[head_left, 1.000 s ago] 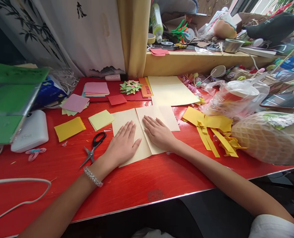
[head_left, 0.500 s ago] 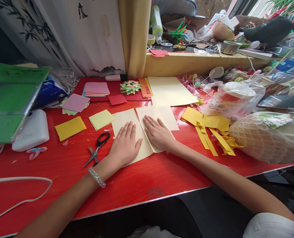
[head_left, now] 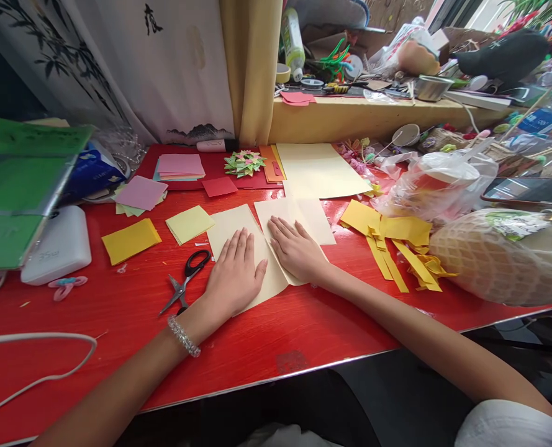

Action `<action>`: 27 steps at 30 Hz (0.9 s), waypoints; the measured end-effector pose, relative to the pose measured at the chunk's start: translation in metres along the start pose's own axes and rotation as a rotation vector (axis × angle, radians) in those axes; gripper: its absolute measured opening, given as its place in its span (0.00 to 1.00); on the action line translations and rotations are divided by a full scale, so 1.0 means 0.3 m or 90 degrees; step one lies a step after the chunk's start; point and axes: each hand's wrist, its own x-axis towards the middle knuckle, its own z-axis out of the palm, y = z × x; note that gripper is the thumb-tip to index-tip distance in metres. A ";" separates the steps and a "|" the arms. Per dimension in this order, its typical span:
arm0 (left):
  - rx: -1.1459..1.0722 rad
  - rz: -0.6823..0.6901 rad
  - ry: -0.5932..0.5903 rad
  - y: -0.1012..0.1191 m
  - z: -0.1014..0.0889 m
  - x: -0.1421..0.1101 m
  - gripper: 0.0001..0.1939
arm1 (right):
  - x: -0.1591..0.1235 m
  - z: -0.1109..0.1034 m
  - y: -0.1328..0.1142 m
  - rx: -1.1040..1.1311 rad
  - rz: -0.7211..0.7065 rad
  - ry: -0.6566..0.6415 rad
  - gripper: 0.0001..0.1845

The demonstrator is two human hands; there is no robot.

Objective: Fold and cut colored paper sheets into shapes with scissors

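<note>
My left hand (head_left: 236, 270) lies flat, fingers stretched out, on a cream paper sheet (head_left: 271, 279) on the red table. Flat on the cream paper to its right rests my right hand (head_left: 298, 251), palm down and fingers extended. A lengthwise crease or gap runs through the paper between the hands. Beyond my right hand another part of cream paper (head_left: 320, 217) reaches out; whether it is one sheet I cannot tell. Black-handled scissors (head_left: 182, 285), partly open, lie beside my left wrist. Left of the paper sits a pale yellow paper stack (head_left: 190, 224).
Yellow paper strips (head_left: 399, 248) and a netted bag (head_left: 503, 261) lie to the right. A larger cream sheet (head_left: 322, 171) and a folded-paper ring (head_left: 244, 163) are at the back. Yellow paper (head_left: 131, 241), a white power bank (head_left: 59, 245) and a white cable (head_left: 38, 337) occupy the left.
The scissors have shifted slightly right, close to my left wrist. Both hands stay pressed on the paper in almost the same place.
</note>
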 end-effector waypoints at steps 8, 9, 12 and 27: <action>0.011 0.065 -0.016 -0.058 -0.015 0.047 0.32 | 0.049 0.003 0.066 0.020 -0.049 0.019 0.29; 0.019 0.080 0.003 -0.069 -0.022 0.055 0.32 | 0.054 -0.002 0.071 0.020 -0.045 0.041 0.29; 0.038 0.110 0.076 -0.087 -0.040 0.066 0.28 | 0.047 -0.014 0.065 0.027 -0.055 0.078 0.28; -0.001 0.056 -0.029 -0.067 -0.005 0.045 0.32 | 0.011 0.009 0.013 -0.009 -0.014 -0.018 0.29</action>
